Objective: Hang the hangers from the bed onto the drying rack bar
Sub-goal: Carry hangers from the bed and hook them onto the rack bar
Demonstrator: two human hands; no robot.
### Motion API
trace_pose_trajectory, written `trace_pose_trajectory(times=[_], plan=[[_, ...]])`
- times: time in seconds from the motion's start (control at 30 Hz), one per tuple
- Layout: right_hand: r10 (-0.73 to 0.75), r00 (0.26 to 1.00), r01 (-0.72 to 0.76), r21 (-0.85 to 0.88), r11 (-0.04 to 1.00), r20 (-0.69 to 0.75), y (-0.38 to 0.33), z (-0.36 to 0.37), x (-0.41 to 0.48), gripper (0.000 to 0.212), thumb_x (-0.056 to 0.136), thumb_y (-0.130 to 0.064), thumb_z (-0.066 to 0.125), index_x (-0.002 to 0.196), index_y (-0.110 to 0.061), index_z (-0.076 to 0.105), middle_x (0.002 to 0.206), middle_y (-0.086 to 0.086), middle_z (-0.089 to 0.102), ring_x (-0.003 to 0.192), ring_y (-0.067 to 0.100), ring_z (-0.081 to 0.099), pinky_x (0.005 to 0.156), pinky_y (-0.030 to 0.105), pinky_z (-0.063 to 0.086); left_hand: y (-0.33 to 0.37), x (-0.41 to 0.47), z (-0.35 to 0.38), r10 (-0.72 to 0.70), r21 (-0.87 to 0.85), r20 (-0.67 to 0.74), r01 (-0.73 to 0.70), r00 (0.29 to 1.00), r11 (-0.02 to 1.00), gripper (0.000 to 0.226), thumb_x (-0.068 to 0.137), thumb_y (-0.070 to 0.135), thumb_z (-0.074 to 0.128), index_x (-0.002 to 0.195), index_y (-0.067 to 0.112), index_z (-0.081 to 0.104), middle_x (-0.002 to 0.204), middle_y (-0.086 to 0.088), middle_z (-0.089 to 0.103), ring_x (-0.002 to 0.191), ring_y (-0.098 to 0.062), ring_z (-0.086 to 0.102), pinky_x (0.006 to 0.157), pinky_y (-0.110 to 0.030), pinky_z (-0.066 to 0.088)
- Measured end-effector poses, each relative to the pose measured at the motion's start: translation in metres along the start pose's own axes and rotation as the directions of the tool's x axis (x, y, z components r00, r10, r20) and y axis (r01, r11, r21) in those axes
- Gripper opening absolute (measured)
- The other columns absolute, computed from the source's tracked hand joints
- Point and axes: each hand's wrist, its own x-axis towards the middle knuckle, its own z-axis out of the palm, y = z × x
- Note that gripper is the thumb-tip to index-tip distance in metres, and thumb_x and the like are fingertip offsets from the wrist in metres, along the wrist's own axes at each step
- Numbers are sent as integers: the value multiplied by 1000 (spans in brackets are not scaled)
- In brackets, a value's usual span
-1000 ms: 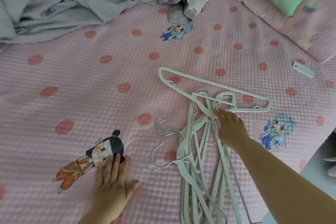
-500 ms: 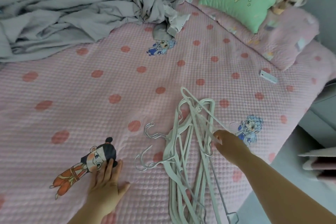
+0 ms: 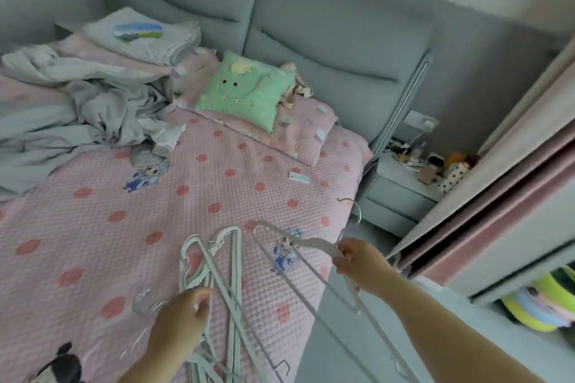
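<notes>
Head view: right hand point(image 3: 362, 269), lower right of centre, fingers clamped round the neck of one white hanger point(image 3: 311, 242). That hanger is held in the air over the bed's right edge, with its metal hook pointing up toward the nightstand point(image 3: 401, 183). Left hand point(image 3: 183, 317), bottom centre, has its fingers curled down onto the hanger pile point(image 3: 224, 289); can't tell if it actually grips. The pile lies flat on the pink spotted bed point(image 3: 124, 227), low in the frame. Green pillow point(image 3: 245, 90) at upper centre, crumpled grey blanket point(image 3: 77, 115) at upper left, pink curtain point(image 3: 497, 196) on the right.
</notes>
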Motion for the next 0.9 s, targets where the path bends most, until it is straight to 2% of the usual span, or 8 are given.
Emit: trace_pose_trajectory(times=[0.03,0.1,0.2,0.37,0.5,0.63,0.77,0.9], plan=[[24,1000,-23,82,996,-11,7,-13,-15,15,87,-6,45,84,-19,52,74,3,55,50,13,44,42,21,39,28,-5,5,61,-58,28,-59,998,997,28,93,9,47,118,12,59,121,0,62,114,-18,57,95,-27,42],[60,997,-45,250,967,-54,27,-38,-49,32,88,0,44,115,-17,49,67,1,52,50,15,46,35,18,42,80,-19,14,198,-102,85,-190,976,977,29,94,12,45,122,14,55,124,2,59,116,-14,55,92,-20,39],[113,976,-14,460,888,-188,59,-73,-112,45,89,3,43,129,-19,44,66,2,50,58,19,49,43,22,45,148,-53,29,359,-144,172,-337,917,930,25,95,16,45,114,26,57,118,7,60,114,-11,55,88,-18,38],[373,829,69,739,670,-416,121,-114,-240,23,89,-2,42,99,-17,56,58,7,49,43,16,49,45,27,47,252,-158,51,608,-353,239,-515,757,781,28,93,12,49,75,33,54,82,8,63,80,4,60,74,-16,37],[566,644,130,803,582,-515,178,-130,-360,22,90,-6,41,79,-16,57,53,9,49,33,15,49,37,20,44,329,-278,68,743,-553,379,-509,551,660,24,94,21,46,74,29,57,73,10,62,61,6,57,61,-5,41],[660,432,188,777,601,-615,226,-134,-481,25,91,-9,44,70,-14,57,52,9,50,39,19,49,44,25,47,383,-397,86,787,-594,529,-524,317,611,26,94,35,40,81,21,58,74,7,58,67,-4,54,60,-13,42],[674,268,131,719,683,-688,264,-129,-589,36,94,-14,43,59,-14,52,44,4,52,28,11,47,34,16,40,413,-505,93,744,-562,658,-580,118,589,39,90,47,42,85,13,60,76,1,61,66,-11,58,69,-27,50],[683,137,-2,689,724,-717,292,-120,-676,33,92,-16,43,60,-13,53,32,-4,51,24,7,46,36,15,40,424,-587,101,612,-475,782,-747,-116,465,15,87,43,55,87,28,58,86,8,64,62,-4,64,56,-18,52]])
